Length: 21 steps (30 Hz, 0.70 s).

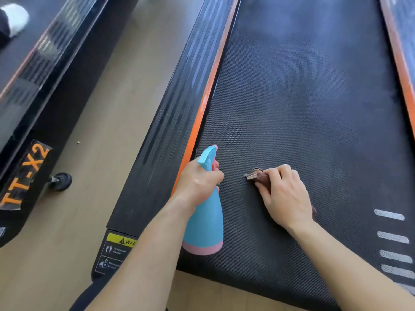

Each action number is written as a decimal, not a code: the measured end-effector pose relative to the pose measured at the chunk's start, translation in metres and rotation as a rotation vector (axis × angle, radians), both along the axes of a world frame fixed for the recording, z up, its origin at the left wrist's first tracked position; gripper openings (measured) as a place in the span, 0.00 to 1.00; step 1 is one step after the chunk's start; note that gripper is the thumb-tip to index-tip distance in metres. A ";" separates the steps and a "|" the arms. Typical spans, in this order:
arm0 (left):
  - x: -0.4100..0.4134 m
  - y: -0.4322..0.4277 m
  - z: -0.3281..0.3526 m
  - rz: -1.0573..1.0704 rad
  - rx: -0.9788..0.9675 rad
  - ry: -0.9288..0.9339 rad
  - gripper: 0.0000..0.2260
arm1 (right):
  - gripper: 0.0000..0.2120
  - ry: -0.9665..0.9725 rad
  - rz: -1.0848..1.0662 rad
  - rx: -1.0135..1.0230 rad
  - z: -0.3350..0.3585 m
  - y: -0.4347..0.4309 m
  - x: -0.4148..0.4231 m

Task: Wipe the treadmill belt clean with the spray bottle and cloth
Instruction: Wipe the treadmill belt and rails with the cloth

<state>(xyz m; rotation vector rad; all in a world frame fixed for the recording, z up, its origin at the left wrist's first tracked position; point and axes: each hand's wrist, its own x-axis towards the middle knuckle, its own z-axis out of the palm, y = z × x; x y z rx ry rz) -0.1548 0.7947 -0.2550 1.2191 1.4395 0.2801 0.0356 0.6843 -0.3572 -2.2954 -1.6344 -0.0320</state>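
The black textured treadmill belt (303, 97) fills the middle and right of the head view. My left hand (197, 182) grips the neck of a blue spray bottle (205, 223) with a pink base, held over the belt's near left edge, its nozzle pointing away up the belt. My right hand (285, 196) lies on the belt and holds a brown cloth (258, 176), most of which is hidden under the palm. A folded corner of it sticks out to the left of my fingers. A faint damp patch shows on the belt ahead of the nozzle.
Orange trim and a black side rail (179, 108) run along the belt's left; another orange strip (402, 63) borders the right. A second treadmill (29, 108) marked TT-X2 stands to the left across a strip of wooden floor (101, 108). Its small wheel (62, 181) rests on the floor.
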 end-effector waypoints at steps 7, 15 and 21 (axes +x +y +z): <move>-0.006 0.013 0.008 0.071 0.037 -0.120 0.23 | 0.20 -0.020 0.118 -0.064 0.007 0.132 -0.002; -0.013 0.030 0.005 0.122 0.029 -0.127 0.24 | 0.17 -0.073 0.149 -0.071 0.004 0.176 -0.017; -0.012 0.032 0.006 0.103 -0.016 -0.128 0.21 | 0.19 -0.129 0.316 -0.078 -0.002 0.171 -0.005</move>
